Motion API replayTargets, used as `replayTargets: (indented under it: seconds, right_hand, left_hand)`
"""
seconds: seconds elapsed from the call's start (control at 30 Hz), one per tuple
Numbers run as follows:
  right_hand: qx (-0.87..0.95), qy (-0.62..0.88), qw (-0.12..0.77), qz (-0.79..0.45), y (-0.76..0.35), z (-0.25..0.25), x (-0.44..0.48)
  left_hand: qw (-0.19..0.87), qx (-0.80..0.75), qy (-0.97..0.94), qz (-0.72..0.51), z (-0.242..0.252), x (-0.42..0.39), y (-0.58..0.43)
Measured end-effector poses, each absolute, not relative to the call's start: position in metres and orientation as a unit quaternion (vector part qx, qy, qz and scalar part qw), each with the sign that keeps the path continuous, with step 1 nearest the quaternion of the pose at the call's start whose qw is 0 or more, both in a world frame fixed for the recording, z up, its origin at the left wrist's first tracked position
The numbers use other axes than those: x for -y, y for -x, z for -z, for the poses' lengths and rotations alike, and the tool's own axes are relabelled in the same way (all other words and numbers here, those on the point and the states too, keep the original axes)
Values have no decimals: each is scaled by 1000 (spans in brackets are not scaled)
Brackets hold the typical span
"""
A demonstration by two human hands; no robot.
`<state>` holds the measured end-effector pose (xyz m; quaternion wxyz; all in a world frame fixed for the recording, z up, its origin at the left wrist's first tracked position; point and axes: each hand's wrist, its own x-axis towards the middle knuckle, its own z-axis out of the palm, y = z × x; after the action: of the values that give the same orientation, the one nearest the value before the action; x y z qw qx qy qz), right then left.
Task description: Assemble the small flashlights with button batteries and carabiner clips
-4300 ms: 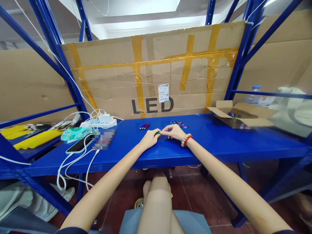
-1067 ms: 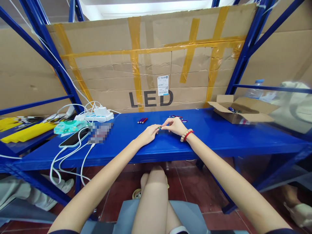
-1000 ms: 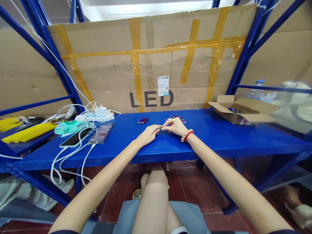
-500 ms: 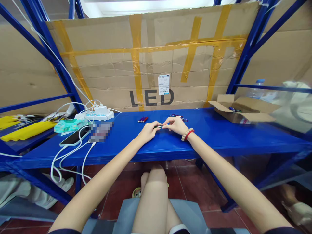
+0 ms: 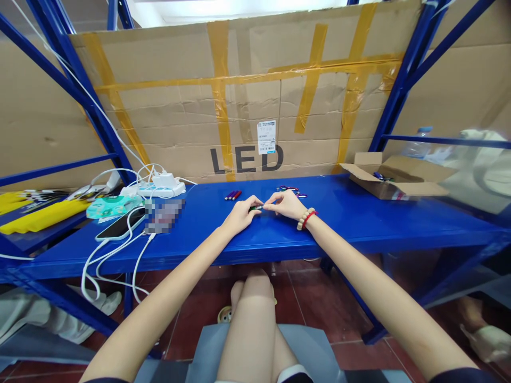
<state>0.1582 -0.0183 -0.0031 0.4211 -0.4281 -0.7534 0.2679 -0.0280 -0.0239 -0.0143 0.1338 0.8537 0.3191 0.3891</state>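
From where left hand (image 5: 240,215) and right hand (image 5: 290,206) meet, a lane runs to 12 o'clock between pen-like tubes (image 5: 237,195) at 10 and small shiny pieces (image 5: 290,189) at 1 — until the cardboard panel (image 5: 159,122) walls it off. Past the right hand, toward 3, the blue tabletop (image 5: 359,218) gives passage up to the open carton (image 5: 368,184). Room toward 9 ends at a pixelated item (image 5: 165,217), phone (image 5: 120,227) and white cables (image 5: 150,239).
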Motion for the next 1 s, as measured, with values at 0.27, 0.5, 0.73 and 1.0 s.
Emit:
replayTargets:
  seconds: [0.27,0.5,0.73,1.0]
  right_hand:
    - [759,414,420,-277,-159,3,16]
    - [745,420,428,-292,-158,3,17]
    - [742,414,430,-306,-158,3,14]
    - [737,417,426,-318,-157,2,15]
  left_hand:
    - [105,-337,-861,-366,11,24,26]
    - [92,-326,-862,-378,12,28,27]
    - [92,-334,-860,-374,11,28,27]
    - [106,-341,-862,-358,11,31,25]
